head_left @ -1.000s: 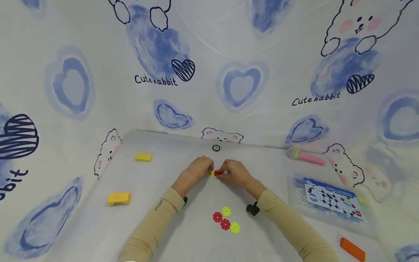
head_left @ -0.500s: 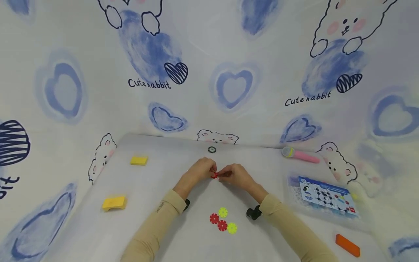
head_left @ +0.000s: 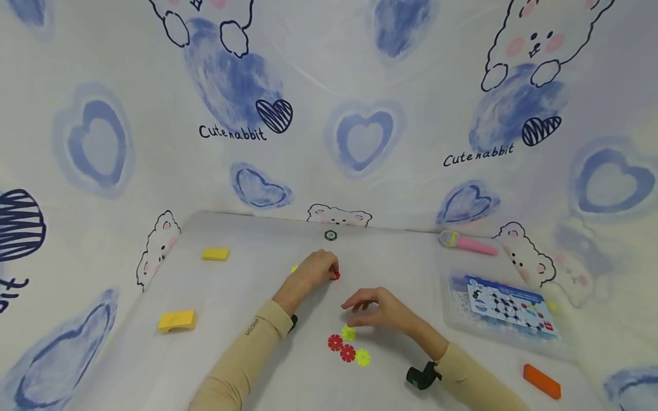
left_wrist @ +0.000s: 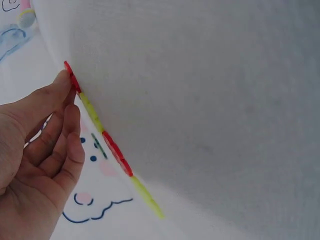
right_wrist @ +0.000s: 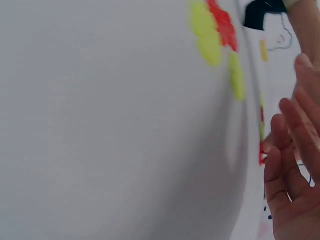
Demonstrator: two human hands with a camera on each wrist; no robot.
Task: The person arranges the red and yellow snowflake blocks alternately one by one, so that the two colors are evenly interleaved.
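Note:
My left hand (head_left: 315, 272) pinches the red end disc (left_wrist: 73, 80) of a chain of notched plastic discs between thumb and fingers. The chain alternates red and yellow-green, ending in a yellow-green disc (left_wrist: 148, 198) away from the hand. In the head view the hand covers most of it. My right hand (head_left: 386, 314) hovers with parted fingers and holds nothing. Just below its fingertips lie loose discs: a yellow-green disc (head_left: 348, 333), two red ones including this red disc (head_left: 348, 353), and another yellow-green disc (head_left: 362, 358).
On the left lie a yellow block (head_left: 215, 254) and a yellow arched block (head_left: 177, 321). At the back sits a round dark chip (head_left: 330, 235). Rightward are a pink microphone (head_left: 469, 244), a clear plastic box (head_left: 506, 311) with a printed sheet, and an orange block (head_left: 542, 381).
The right hand has left the chain and come back toward the loose discs, its fingers spreading. The left hand stays at nearly the same place, still pinching a red disc.

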